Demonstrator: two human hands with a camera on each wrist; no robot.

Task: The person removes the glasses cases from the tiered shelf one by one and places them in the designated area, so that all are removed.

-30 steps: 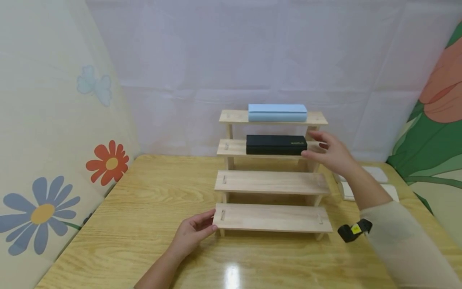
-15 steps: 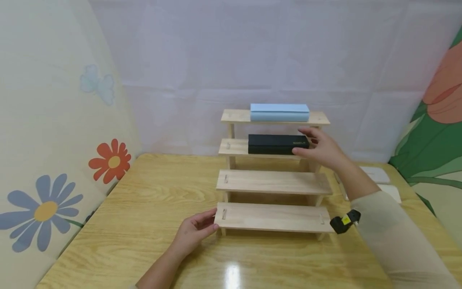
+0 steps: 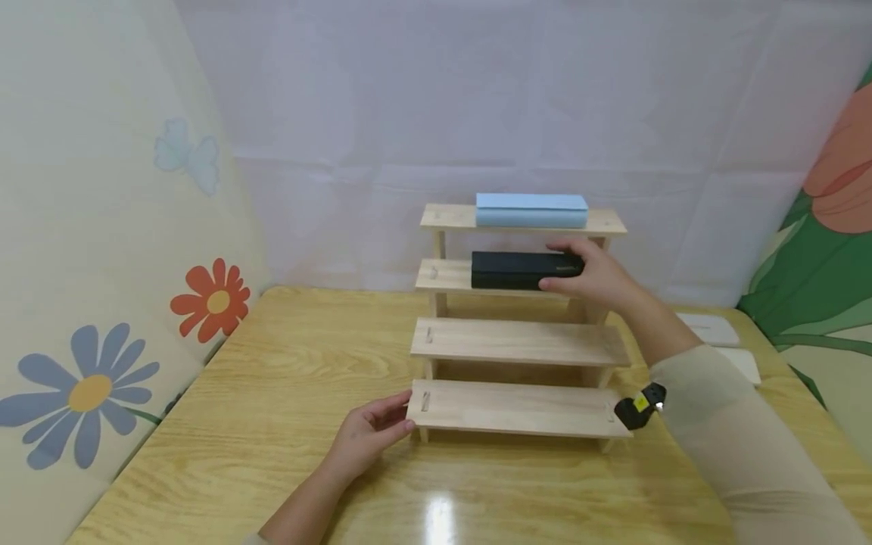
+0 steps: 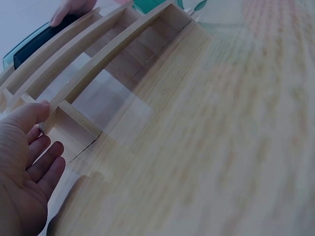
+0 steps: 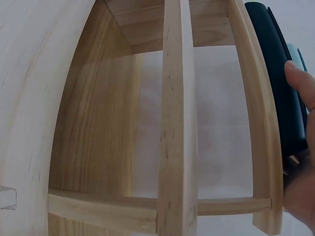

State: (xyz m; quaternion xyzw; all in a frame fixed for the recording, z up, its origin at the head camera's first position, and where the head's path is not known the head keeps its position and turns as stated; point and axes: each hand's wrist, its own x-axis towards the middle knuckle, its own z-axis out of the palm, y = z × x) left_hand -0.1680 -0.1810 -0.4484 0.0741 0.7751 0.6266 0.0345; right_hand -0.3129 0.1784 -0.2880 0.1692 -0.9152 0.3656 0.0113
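Observation:
On the third step up of a four-tier wooden display stand (image 3: 518, 409) lies a long black glasses case (image 3: 511, 270) with small lettering near its right end. My right hand (image 3: 591, 274) grips that end, thumb on the front face and fingers reaching behind; the right wrist view shows the thumb (image 5: 299, 83) along the dark case (image 5: 275, 78). My left hand (image 3: 368, 435) pinches the left end of the lowest step between thumb and index finger. In the left wrist view its other fingers (image 4: 47, 167) lie loosely curled beside the stand's leg. A light blue glasses case (image 3: 531, 212) lies on the top step.
The stand stands on a wood-grain table (image 3: 327, 341). Two white flat objects, one of them a white item (image 3: 708, 330) at the back, lie right of it, partly behind my right forearm. A white cloth (image 3: 381, 113) hangs behind, with flower-patterned panels at both sides.
My right hand has moved left from the black case's right end and closed round it. The case stays on its step. My left hand keeps its place at the lowest step.

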